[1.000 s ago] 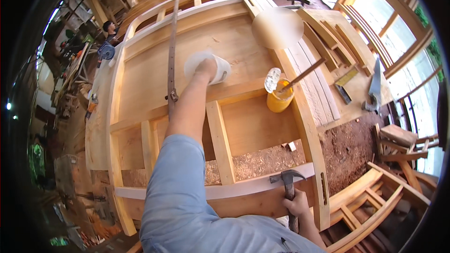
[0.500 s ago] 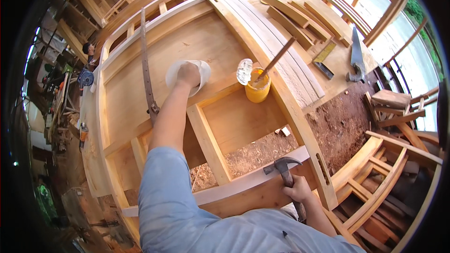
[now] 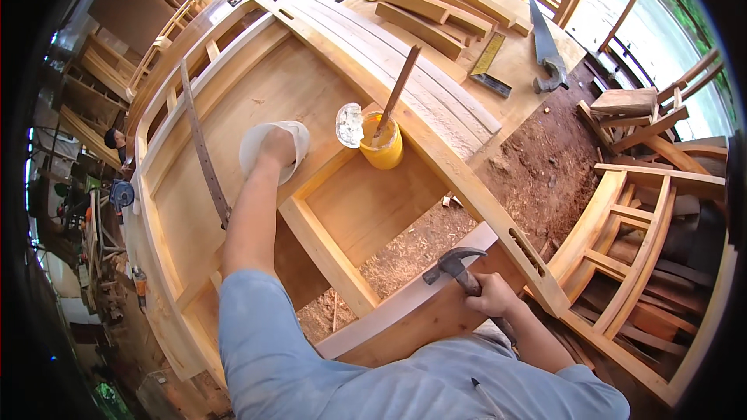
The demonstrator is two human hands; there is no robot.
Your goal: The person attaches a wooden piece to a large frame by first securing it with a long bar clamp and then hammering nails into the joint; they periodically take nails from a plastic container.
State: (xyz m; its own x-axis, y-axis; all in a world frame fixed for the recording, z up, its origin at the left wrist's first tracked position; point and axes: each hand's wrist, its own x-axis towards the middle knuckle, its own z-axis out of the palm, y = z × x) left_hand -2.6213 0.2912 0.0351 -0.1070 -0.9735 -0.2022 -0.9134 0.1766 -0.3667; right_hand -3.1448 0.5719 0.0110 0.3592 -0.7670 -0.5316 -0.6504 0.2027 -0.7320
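My left hand (image 3: 278, 146) reaches down into a white plastic tub (image 3: 250, 140) on the wooden panel. The tub's wall and the hand itself hide my fingers and whatever they touch. My right hand (image 3: 492, 295) is wrapped round the handle of a claw hammer (image 3: 454, 263), its head over the near edge of the wooden frame (image 3: 475, 196). Right of the tub stands a yellow container (image 3: 383, 155) with a wooden stick (image 3: 400, 82) leaning in it. Beside its rim is a lid (image 3: 349, 125) smeared with white.
A long dark metal bar (image 3: 201, 140) lies across the frame on the left. On a board at the far right are a handsaw (image 3: 544, 43), a try square (image 3: 489, 64) and several wood strips (image 3: 420, 31). Another slatted frame (image 3: 622, 237) stands at the right; a person (image 3: 115, 140) appears far left.
The whole view has shifted, so the frame and tools appear farther left. My left hand remains in the tub, and my right hand still holds the claw hammer.
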